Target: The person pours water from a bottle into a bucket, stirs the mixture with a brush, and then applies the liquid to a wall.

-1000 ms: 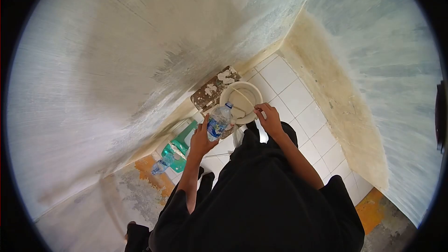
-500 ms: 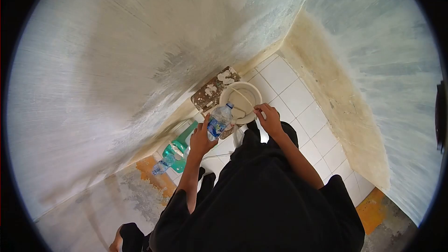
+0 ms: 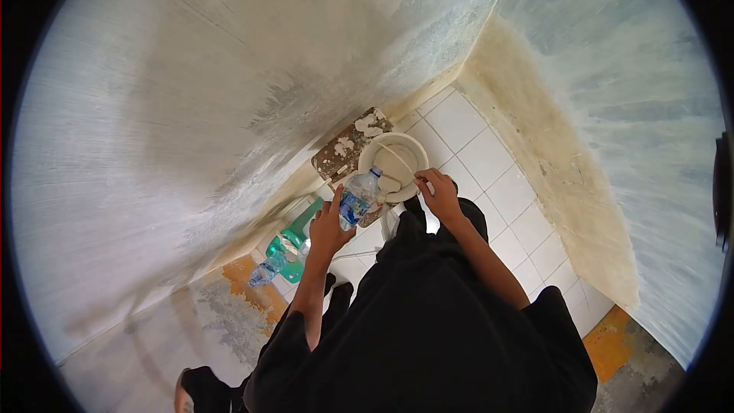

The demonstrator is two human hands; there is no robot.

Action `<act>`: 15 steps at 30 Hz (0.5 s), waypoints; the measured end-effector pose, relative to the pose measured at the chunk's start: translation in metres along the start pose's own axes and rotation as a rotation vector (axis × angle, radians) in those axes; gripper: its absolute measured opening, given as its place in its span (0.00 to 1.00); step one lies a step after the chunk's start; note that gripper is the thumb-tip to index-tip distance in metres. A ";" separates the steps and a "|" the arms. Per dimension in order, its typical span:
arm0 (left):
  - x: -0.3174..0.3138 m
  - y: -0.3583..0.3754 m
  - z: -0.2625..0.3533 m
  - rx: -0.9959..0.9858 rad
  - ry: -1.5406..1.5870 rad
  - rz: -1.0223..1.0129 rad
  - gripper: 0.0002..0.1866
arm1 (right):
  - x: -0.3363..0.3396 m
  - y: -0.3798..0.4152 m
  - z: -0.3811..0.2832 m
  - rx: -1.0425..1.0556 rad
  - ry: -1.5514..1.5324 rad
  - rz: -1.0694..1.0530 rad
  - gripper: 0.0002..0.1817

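A clear plastic bottle with a blue label and blue cap (image 3: 355, 203) is held in my left hand (image 3: 329, 231), its capped end tilted up toward a round white bucket (image 3: 420, 159). My right hand (image 3: 439, 191) is at the bucket's right side, thumb and fingers pinched on the end of a thin pale strip (image 3: 393, 154) that crosses over the bucket. What lies inside the bucket is hard to make out. The bucket stands beside a brown, paint-spattered block (image 3: 342, 152) along the wall.
A green plastic stool (image 3: 306, 218) stands lower left, with another clear bottle (image 3: 265, 271) by it. White floor tiles (image 3: 485, 159) run between two walls that meet at a corner. At the lower left edge, part of another person (image 3: 206, 391) shows.
The dark-clothed limb of the other person at the lower left edge has shifted slightly. My hands and the bottle are nearly where they were.
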State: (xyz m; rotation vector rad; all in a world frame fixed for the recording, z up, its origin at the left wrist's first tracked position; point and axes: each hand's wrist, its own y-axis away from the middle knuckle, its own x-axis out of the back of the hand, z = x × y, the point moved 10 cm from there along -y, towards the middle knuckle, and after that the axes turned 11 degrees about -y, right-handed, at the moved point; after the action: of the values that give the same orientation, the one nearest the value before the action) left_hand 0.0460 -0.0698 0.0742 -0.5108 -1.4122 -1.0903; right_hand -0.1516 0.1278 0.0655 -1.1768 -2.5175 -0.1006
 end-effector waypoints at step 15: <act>-0.002 0.001 -0.001 0.031 -0.022 -0.053 0.62 | 0.000 0.002 -0.001 0.013 0.014 0.028 0.07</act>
State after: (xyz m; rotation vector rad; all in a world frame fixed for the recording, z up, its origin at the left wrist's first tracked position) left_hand 0.0478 -0.0700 0.0721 -0.4668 -1.4671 -1.1070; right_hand -0.1500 0.1289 0.0664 -1.2015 -2.4852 -0.0844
